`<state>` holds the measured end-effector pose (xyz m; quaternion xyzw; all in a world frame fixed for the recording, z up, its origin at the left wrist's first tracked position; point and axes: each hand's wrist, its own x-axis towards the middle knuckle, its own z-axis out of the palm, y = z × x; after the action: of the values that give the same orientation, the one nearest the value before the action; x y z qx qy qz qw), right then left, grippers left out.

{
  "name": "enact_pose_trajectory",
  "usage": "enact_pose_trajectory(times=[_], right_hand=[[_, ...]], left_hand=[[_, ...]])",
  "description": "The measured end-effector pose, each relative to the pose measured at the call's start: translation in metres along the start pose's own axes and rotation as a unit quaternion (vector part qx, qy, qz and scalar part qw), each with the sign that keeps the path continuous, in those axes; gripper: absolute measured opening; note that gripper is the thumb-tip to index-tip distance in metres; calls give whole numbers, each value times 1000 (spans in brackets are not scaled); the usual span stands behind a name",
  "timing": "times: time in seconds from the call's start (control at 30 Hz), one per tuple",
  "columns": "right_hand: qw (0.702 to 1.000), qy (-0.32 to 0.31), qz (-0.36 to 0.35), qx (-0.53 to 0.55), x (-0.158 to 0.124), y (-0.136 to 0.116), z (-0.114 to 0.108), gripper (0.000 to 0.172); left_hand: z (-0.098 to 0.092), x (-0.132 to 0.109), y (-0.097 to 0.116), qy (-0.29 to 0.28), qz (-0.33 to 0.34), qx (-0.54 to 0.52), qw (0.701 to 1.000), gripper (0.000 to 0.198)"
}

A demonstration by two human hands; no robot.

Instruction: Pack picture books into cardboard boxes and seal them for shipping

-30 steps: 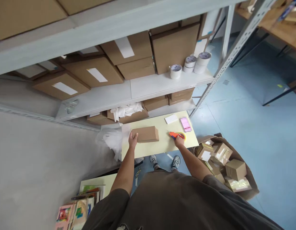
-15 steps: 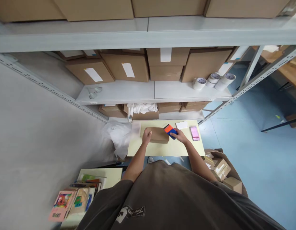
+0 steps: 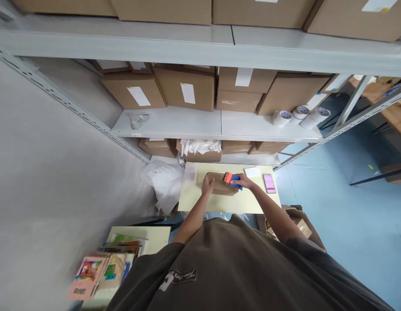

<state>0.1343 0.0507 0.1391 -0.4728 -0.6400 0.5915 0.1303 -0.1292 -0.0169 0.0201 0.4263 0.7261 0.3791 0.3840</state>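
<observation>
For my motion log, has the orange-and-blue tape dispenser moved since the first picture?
Yes, the tape dispenser moved left, relative to the flat white rectangle.

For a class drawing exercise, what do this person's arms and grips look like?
Short, dark grey-brown sleeves leave both forearms bare. The left grip and right grip wear no gloves; no watch or bracelet shows.

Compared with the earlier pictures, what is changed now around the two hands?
The right hand has moved the tape dispenser leftward, from beside the box to its right part. The box seems shifted slightly right on the table. Nothing was newly grasped or released. The left hand keeps its grip at the box's left end; the white card stays.
</observation>
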Motion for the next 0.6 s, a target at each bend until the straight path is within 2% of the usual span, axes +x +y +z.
enact_pose_trajectory(times=[0.2, 0.3, 0.37, 0.4, 0.43, 0.5, 0.57, 0.6], right_hand=[[1000, 8, -8, -27, 2, -3, 1, 60], [999, 13, -20, -47, 3, -6, 3, 61], [998, 12, -28, -61, 4, -8, 4, 62], [997, 13, -31, -66, 4, -9, 4, 62], [997, 13, -33, -72, 4, -9, 5, 62], [996, 12, -38, -82, 4, -11, 5, 61], [995, 12, -43, -93, 3, -12, 5, 61], [994, 13, -47, -99, 3, -12, 6, 60]], left_hand=[[-5, -9, 14, 4, -21, 36, 999, 77], [-10, -18, 24, 77, -11, 80, 994, 82], [-13, -23, 32, 128, 10, 92, 987, 70], [-15, -24, 36, 129, 12, 84, 988, 60], [-16, -26, 41, 107, -1, 63, 992, 53], [-19, -26, 51, 18, -54, -12, 998, 60], [-22, -25, 60, -65, -100, -103, 987, 69], [-23, -24, 64, -84, -107, -138, 981, 70]])
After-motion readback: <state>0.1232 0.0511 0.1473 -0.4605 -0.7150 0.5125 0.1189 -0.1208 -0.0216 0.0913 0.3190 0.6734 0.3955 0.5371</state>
